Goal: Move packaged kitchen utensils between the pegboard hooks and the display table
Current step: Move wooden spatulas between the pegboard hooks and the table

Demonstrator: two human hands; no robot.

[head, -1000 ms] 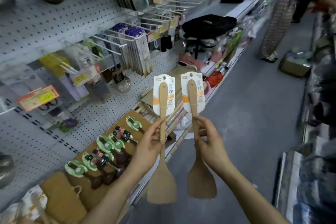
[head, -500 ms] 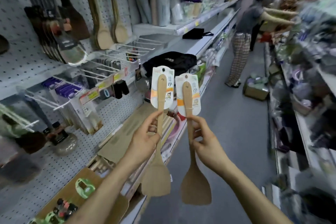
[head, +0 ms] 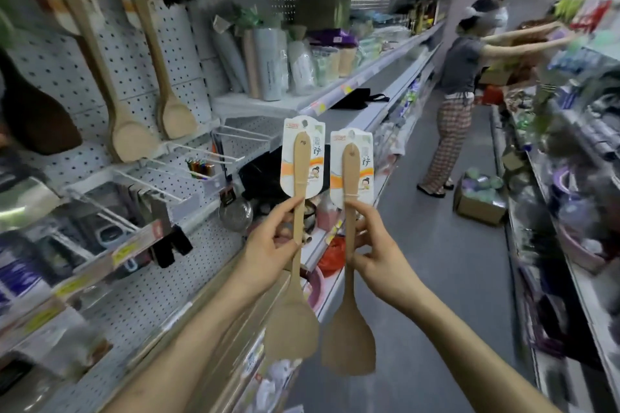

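Beside the pegboard (head: 141,54), where two wooden spoons (head: 132,141) hang near its upper edge, the left hand (head: 268,245) pinches the left spatula (head: 292,329) by its handle, blade down, just beside the right spatula (head: 349,342), gripped likewise by the right hand (head: 379,261) above the aisle.

We show two forearms, both to the right of the pegboard (head: 151,285), bare and slender all the way from elbow to wrist, and our left hand (head: 268,245) and right hand (head: 377,260) are bare too, with long, thin fingers (head: 362,211).
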